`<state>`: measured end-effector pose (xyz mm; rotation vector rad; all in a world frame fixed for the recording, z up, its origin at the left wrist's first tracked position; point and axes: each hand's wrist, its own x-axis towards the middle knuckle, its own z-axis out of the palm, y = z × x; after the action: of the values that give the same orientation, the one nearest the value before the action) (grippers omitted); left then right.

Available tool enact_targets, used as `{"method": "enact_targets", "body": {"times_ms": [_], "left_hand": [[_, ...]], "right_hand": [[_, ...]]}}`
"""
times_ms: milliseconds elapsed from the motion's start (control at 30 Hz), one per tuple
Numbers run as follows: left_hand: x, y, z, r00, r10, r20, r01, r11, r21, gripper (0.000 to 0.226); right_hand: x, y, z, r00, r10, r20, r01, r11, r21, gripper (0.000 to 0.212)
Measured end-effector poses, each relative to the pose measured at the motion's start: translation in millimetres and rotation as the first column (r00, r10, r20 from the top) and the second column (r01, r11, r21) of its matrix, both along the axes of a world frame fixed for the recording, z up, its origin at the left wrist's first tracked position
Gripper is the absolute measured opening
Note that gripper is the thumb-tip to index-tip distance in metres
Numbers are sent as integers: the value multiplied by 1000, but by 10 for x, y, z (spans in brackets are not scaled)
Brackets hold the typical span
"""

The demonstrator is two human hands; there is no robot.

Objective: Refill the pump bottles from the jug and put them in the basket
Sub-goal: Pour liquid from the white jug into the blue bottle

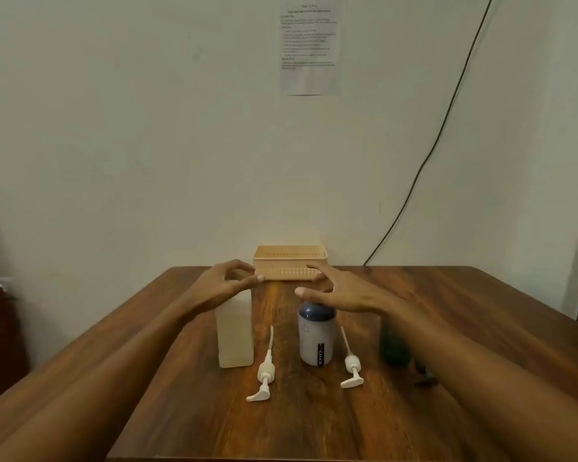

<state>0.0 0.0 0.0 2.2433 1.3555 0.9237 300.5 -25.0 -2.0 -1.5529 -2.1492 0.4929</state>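
**Bottles uncapped on the desk, both hands raised above them**

Bottles are seen standing upright on the wooden desk (pixel 314 421). The white bottle (pixel 316 338), dark-topped, stands at the centre with no pump fitted. A green bottle (pixel 394 345) is partly hidden behind the right forearm. Two white pumps are laid flat on the desk: one pump (pixel 264 371) between the jug and the white bottle, the other pump (pixel 351 365) just right of that bottle. The pale jug (pixel 235 331) stands to the left, upright. The beige basket (pixel 289 266) is set at the far edge against the wall, and nothing can be seen inside it.

The left hand (pixel 227 285) is held over the jug's top, its grip spread open, fingers curled; contact cannot be told. The right hand (pixel 341 291) is held above the white bottle, grip likewise open and holding nothing.

A printed sheet (pixel 309 45) is fixed to the wall, and a black cable (pixel 447 111) is hung beside it.
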Motion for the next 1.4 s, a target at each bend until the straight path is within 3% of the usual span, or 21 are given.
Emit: {"method": "enact_targets", "body": {"times_ms": [100, 200, 500, 733, 900, 1167, 1400], "left_hand": [[-66, -82, -64, 999, -6, 48, 8, 1000, -29, 67], [-146, -111, -196, 996, 3, 93, 0, 999, -34, 64], [-234, -162, -587, 972, 46, 231, -19, 993, -116, 79], [-46, -202, -867, 919, 173, 354, -127, 981, -149, 109], [43, -224, -977, 865, 260, 429, -238, 966, -105, 104], [34, -186, -907, 908, 199, 368, -222, 975, 19, 99], [125, -188, -517, 879, 139, 457, -222, 966, 134, 83]], "right_hand": [[3, -81, -65, 997, -3, 76, 5, 1000, -25, 122], [42, -110, -206, 998, -13, 58, 16, 999, -47, 124], [107, -224, -504, 994, -17, -104, 14, 1000, -28, 109], [103, -256, -689, 971, -95, -220, 98, 995, 3, 91], [45, -248, -756, 938, -144, -315, 160, 987, 26, 85], [-78, -249, -735, 866, -139, -481, 190, 980, 59, 77], [-72, -248, -400, 831, -39, -554, 149, 977, 155, 81]]}}
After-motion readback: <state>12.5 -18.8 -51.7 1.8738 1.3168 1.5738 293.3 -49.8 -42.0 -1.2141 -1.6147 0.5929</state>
